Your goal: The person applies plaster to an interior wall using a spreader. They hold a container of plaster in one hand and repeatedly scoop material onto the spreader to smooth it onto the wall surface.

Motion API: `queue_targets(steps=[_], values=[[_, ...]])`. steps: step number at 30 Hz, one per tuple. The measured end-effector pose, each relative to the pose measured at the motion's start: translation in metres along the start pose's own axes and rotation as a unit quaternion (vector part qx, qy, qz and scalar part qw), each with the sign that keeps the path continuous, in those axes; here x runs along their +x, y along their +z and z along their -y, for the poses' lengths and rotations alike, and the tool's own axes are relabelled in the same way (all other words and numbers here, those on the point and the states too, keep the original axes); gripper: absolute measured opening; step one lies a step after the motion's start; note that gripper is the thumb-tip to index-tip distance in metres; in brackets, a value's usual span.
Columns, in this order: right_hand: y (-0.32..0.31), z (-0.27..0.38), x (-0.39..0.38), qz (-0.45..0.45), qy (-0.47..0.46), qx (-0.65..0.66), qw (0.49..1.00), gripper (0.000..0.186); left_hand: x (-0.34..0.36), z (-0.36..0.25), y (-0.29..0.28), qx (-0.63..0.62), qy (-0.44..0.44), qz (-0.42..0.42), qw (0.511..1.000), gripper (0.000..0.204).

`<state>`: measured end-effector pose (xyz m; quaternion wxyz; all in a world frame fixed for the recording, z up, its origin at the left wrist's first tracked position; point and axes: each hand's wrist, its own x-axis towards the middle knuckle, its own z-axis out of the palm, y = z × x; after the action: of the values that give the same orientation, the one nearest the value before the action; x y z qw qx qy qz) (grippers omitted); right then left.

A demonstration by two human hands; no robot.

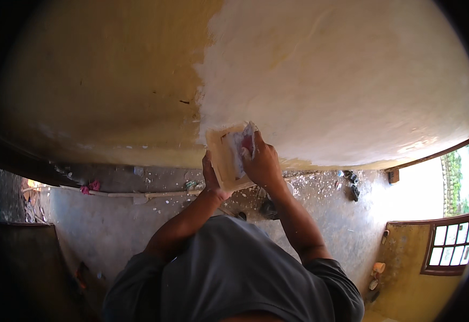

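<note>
My left hand (212, 177) grips a tan, rectangular board or shallow container (225, 169) with whitish paste on it. My right hand (261, 161) is closed on a red, paste-smeared scraper (248, 140), held against the board. Both are in front of a wall (84, 80) that is yellowed on the left and coated whitish, with a ragged edge, on the right. Where the scraper's blade meets the board is partly hidden by paste and fingers.
Below, a grey floor (105, 225) carries white flakes, a long pale pole (116, 193), pink cloth (93, 185) and dark crumpled items (352, 188). A framed window (452, 244) is at lower right, with a bright opening (422, 193) above it.
</note>
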<state>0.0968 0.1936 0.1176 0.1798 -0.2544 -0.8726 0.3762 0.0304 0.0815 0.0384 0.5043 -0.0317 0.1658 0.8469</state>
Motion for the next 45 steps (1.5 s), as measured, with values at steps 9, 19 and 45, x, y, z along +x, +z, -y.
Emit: queue_targets(steps=[9, 19, 45], values=[[0.001, -0.011, -0.013, -0.01, 0.055, 0.014, 0.998, 0.054, 0.009, 0.018, -0.007, 0.045, -0.059, -0.014, 0.997, 0.074], [-0.033, -0.058, -0.029, -0.089, 0.1, 0.396, 0.908, 0.056, 0.007, 0.021, 0.018, 0.012, -0.094, -0.005, 0.995, 0.071], [0.183, -0.202, -0.008, 0.03, 0.267, 0.695, 0.667, 0.013, -0.102, -0.117, -0.074, 0.09, 0.139, -0.008, 0.986, 0.071]])
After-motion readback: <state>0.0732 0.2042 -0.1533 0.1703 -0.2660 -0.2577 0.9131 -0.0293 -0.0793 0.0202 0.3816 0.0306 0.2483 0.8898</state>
